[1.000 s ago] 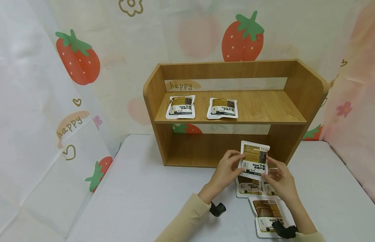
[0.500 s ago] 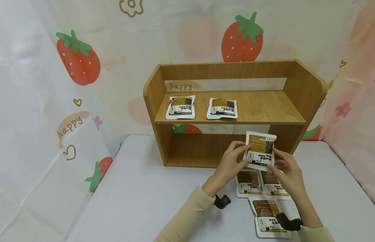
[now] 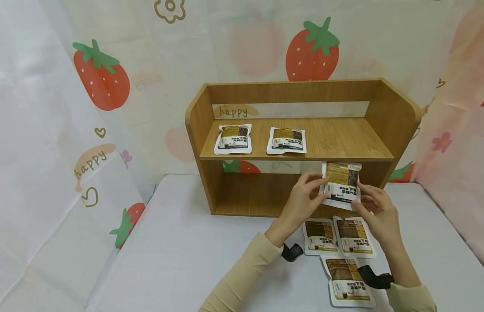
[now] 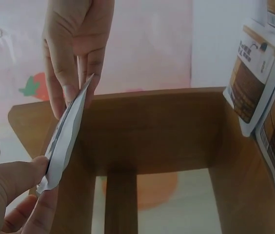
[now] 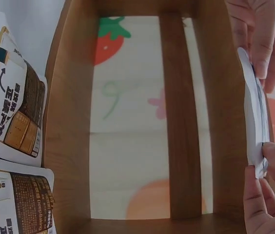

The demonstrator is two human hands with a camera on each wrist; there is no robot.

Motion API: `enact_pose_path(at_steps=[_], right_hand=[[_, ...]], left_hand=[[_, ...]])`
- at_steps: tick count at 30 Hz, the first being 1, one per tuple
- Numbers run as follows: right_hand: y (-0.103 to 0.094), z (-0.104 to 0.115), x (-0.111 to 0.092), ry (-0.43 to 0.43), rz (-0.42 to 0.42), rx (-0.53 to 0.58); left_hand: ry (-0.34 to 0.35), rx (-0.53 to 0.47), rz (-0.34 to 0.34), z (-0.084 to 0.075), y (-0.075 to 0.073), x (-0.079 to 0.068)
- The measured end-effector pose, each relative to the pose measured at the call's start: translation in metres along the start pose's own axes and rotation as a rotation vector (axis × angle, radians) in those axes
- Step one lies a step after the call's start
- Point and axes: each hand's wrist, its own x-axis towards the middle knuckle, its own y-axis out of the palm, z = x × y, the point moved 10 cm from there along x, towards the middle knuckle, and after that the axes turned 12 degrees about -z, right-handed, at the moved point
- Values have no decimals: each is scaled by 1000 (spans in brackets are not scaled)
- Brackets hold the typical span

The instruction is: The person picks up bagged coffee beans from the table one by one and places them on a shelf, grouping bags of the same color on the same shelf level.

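Just right of centre, the left hand (image 3: 303,197) and right hand (image 3: 381,211) pinch a packet (image 3: 341,185) by opposite edges in front of the rack (image 3: 265,90). From where I stand, a light, even hold clear of the upper board's (image 3: 339,138) front edge seems wise.

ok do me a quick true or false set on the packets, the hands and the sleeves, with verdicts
1. The left hand and right hand grip the same held packet. True.
2. Three packets lie on the upper shelf. False: two do, a left shelf packet and a right shelf packet.
3. On the white table, a front packet lies nearer the person than a back-left packet and a back-right packet. True.
4. The person's sleeves are black. False: the sleeves are beige.
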Motion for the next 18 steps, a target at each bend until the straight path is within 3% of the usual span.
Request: enact_pose_path(at_steps=[7, 18], right_hand=[[-6, -5, -7, 42, -12, -37], [-16, -9, -10, 58, -53, 35]], left_hand=[[12, -38, 20, -3, 6, -4], [48, -26, 7, -10, 12, -10]])
